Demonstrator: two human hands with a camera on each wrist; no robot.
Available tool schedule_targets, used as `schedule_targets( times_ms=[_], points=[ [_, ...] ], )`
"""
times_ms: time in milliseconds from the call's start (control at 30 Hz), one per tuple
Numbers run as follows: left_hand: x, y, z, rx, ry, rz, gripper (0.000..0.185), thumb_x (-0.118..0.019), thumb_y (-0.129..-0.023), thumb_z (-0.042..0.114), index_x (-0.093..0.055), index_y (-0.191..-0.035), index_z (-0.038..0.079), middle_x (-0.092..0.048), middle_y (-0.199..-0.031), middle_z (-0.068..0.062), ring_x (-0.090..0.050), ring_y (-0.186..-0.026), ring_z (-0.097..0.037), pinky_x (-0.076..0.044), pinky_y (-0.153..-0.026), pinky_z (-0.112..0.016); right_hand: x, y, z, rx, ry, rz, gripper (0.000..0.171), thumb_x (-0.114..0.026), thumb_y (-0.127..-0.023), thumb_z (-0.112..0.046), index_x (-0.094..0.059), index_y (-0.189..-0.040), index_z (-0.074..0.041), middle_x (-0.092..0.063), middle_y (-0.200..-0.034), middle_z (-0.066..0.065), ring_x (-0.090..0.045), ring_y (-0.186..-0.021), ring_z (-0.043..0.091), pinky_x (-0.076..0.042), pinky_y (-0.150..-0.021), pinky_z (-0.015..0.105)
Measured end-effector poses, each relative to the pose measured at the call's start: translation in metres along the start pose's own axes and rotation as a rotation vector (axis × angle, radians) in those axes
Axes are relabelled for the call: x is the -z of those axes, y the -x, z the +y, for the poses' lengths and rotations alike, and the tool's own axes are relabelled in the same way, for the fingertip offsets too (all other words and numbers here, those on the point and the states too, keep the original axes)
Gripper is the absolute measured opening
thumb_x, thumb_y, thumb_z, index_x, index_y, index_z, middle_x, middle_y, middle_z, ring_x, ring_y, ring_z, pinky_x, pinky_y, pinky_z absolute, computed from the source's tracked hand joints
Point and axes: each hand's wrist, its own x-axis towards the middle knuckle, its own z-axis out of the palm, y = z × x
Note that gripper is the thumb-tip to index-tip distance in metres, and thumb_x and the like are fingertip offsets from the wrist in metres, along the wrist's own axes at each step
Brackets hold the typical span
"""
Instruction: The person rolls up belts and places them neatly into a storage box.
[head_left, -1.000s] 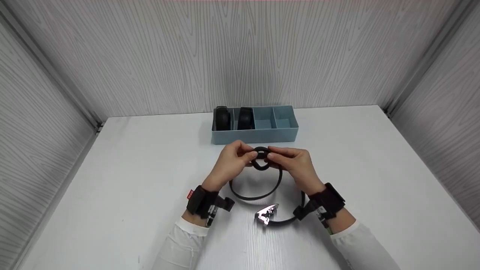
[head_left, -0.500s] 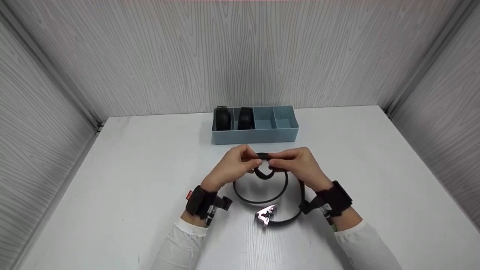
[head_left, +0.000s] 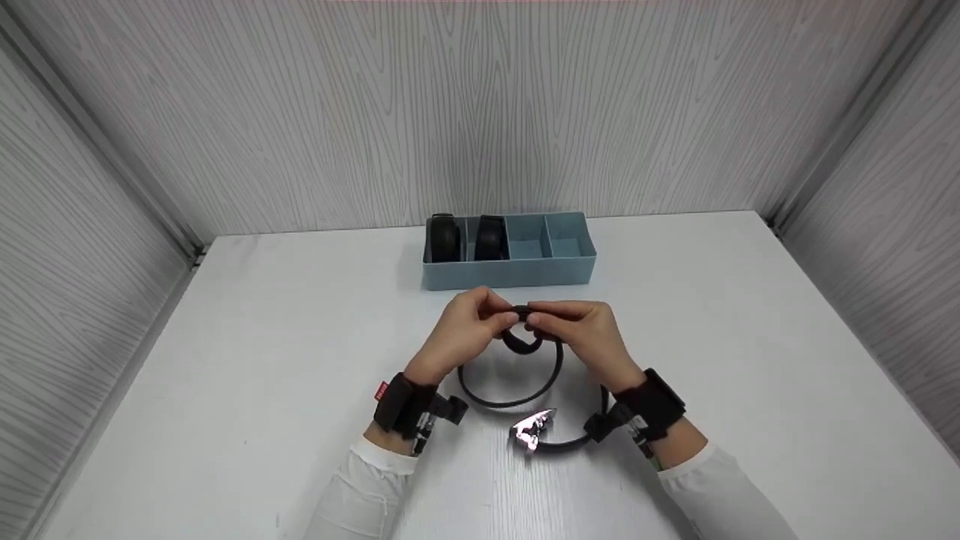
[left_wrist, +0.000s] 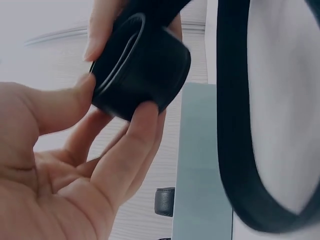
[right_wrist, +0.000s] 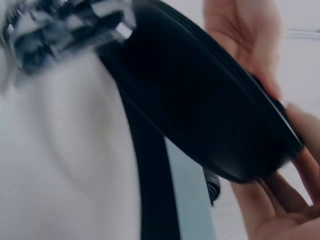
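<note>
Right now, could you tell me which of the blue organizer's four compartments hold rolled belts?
The two left compartments of the blue organizer each hold a rolled black belt; the two right compartments hold none.

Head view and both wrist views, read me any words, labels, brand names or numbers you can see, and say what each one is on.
No text can be read.
Red tag on the left wrist strap: any marks too small and blurred to read.
Black belt, metal buckle, blue box: no lettering visible.
</note>
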Motion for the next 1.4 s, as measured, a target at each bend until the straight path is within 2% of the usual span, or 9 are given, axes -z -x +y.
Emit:
schedule_targets(
  times_ms=[133,233,500,633,733,933,1167,1267,1400],
  points=[
    [0.001,-0.001,0.001,0.024,0.052,0.076,0.013,-0.07,-0.101,0.013,-0.068,-0.108,0.002,-0.071,-0.101,-0.011,-0.07,-0.09,-0.02,-0.058,-0.083,-0.033,-0.004,0.001,0.001,-0.005,-0.065,0.063,0.032,-0.081,-0.093,-0.016,-0.077,-0.123,-0.006,-0.077,-0.114,0.014,-0.076,-0.1,0.023,-0.06,-0.089,0.037],
    [0.002,-0.001,0.002,0.029,0.074,0.083,0.014,-0.069,-0.102,0.012,-0.067,-0.108,0.001,-0.071,-0.103,-0.013,-0.071,-0.091,-0.021,-0.06,-0.084,-0.033,-0.003,0.0,-0.002,-0.015,-0.083,0.069,0.032,-0.081,-0.093,-0.012,-0.076,-0.123,-0.005,-0.076,-0.116,0.016,-0.077,-0.099,0.023,-0.06,-0.089,0.038],
    [0.008,0.001,0.003,0.043,-0.009,-0.064,0.014,-0.069,-0.102,0.014,-0.064,-0.108,0.003,-0.071,-0.102,-0.01,-0.07,-0.092,-0.022,-0.057,-0.082,-0.033,0.01,-0.003,-0.01,-0.063,0.004,-0.074,0.036,-0.081,-0.093,-0.013,-0.073,-0.124,0.003,-0.076,-0.114,0.017,-0.077,-0.096,0.024,-0.061,-0.086,0.038],
    [0.009,0.003,0.003,0.031,-0.021,-0.162,0.014,-0.069,-0.101,0.014,-0.064,-0.108,0.002,-0.073,-0.101,-0.011,-0.07,-0.089,-0.022,-0.058,-0.08,-0.034,0.016,-0.002,-0.014,-0.086,0.1,-0.167,0.032,-0.082,-0.092,-0.014,-0.076,-0.121,0.0,-0.077,-0.112,0.017,-0.077,-0.095,0.024,-0.061,-0.084,0.037],
    [0.008,0.003,0.002,0.017,-0.01,-0.184,0.013,-0.069,-0.101,0.012,-0.064,-0.106,0.001,-0.074,-0.099,-0.011,-0.07,-0.085,-0.019,-0.06,-0.077,-0.033,0.017,-0.001,-0.016,-0.094,0.142,-0.205,0.031,-0.082,-0.093,-0.015,-0.077,-0.12,-0.002,-0.077,-0.111,0.018,-0.077,-0.094,0.024,-0.062,-0.083,0.037],
    [0.003,0.002,0.002,0.022,0.008,-0.09,0.01,-0.069,-0.101,0.01,-0.067,-0.106,0.002,-0.072,-0.097,-0.009,-0.069,-0.084,-0.016,-0.058,-0.077,-0.031,0.011,-0.002,-0.012,-0.057,0.099,-0.122,0.035,-0.082,-0.092,-0.017,-0.075,-0.122,0.0,-0.077,-0.112,0.014,-0.077,-0.095,0.02,-0.061,-0.085,0.035],
    [0.001,0.001,0.005,0.036,0.076,0.045,0.015,-0.068,-0.103,0.013,-0.065,-0.112,0.001,-0.07,-0.106,-0.012,-0.07,-0.094,-0.02,-0.06,-0.083,-0.033,0.004,-0.002,-0.007,-0.011,-0.059,-0.028,0.037,-0.08,-0.093,-0.012,-0.072,-0.128,-0.003,-0.074,-0.121,0.017,-0.075,-0.105,0.025,-0.059,-0.09,0.038],
    [0.001,0.0,0.005,0.031,0.09,0.049,0.015,-0.068,-0.103,0.012,-0.065,-0.112,0.0,-0.069,-0.107,-0.013,-0.071,-0.094,-0.021,-0.06,-0.083,-0.033,0.005,-0.001,-0.007,-0.011,-0.084,-0.018,0.036,-0.08,-0.093,-0.009,-0.072,-0.128,-0.002,-0.073,-0.121,0.02,-0.075,-0.104,0.025,-0.059,-0.089,0.038],
    [0.001,0.0,0.004,0.016,0.083,0.004,0.015,-0.067,-0.103,0.01,-0.064,-0.112,-0.001,-0.069,-0.108,-0.014,-0.071,-0.094,-0.022,-0.061,-0.083,-0.034,0.008,-0.001,-0.008,-0.031,-0.094,-0.033,0.036,-0.08,-0.093,-0.008,-0.072,-0.127,0.0,-0.073,-0.121,0.022,-0.075,-0.104,0.026,-0.059,-0.089,0.038]
  ],
)
